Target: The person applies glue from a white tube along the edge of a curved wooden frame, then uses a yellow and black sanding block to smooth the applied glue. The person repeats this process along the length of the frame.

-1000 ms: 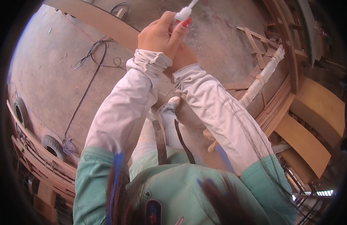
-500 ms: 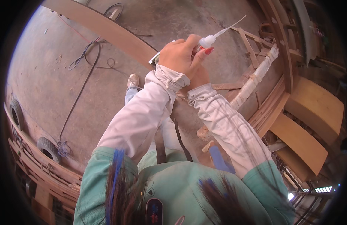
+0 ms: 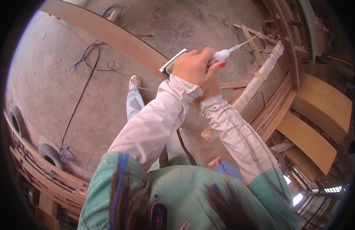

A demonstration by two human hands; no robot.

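My left hand (image 3: 191,71) is closed around a small bottle, mostly covered by the fingers. Its white cap (image 3: 222,55) and long thin nozzle (image 3: 242,43) stick out to the upper right. Behind my left hand, the back of my right hand (image 3: 212,89) shows only near the wrist; its fingers are hidden. A flat, white-edged rectangular thing (image 3: 170,64) juts out to the left of my left hand; which hand holds it cannot be seen. Just beyond it runs a long, brown wooden board (image 3: 108,34), reaching up to the far left.
A dark cable (image 3: 79,101) snakes over the concrete floor at left, near two tyres (image 3: 51,155). Stacked planks (image 3: 51,180) line the lower left. At right stand a wooden frame with a wrapped bar (image 3: 258,84) and curved yellowish panels (image 3: 321,101). Another person's shoe (image 3: 215,161) shows below.
Both hands have shifted a little to the right and down with the bottle. More of the flat white-edged thing shows beside my left hand.
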